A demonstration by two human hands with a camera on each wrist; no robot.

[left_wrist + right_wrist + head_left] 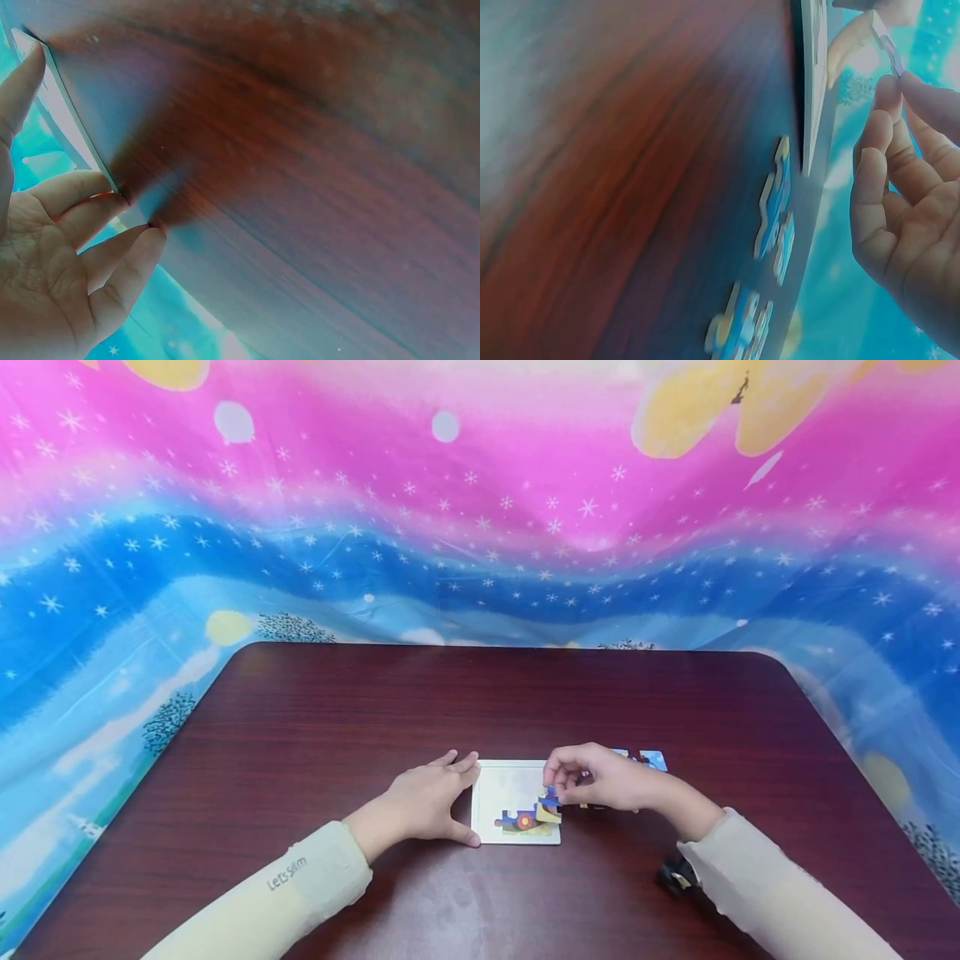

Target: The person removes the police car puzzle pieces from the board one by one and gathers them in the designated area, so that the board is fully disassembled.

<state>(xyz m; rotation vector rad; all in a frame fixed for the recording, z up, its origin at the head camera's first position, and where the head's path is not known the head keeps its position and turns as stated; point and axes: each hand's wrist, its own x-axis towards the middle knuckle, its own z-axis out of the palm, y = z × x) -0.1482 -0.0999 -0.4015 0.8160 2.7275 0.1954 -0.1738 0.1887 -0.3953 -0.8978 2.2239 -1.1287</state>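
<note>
A pale puzzle board [507, 779] with a raised rim lies on the table, some joined picture pieces [519, 823] in its lower right part. My left hand [427, 799] rests at the board's left edge, thumb at the near corner and fingers spread toward the far corner. Over the board's right side, my right hand [603, 779] pinches a puzzle piece [889, 51] between thumb and fingertips. In the right wrist view that piece is tilted and seen nearly edge-on. Fingers partly cover it in the head view.
Several loose puzzle pieces [775, 201] lie right of the board, partly hidden behind the right hand in the head view. A small black object [677, 875] sits by the right sleeve. The dark brown table [337, 710] ends at a patterned cloth backdrop [480, 560].
</note>
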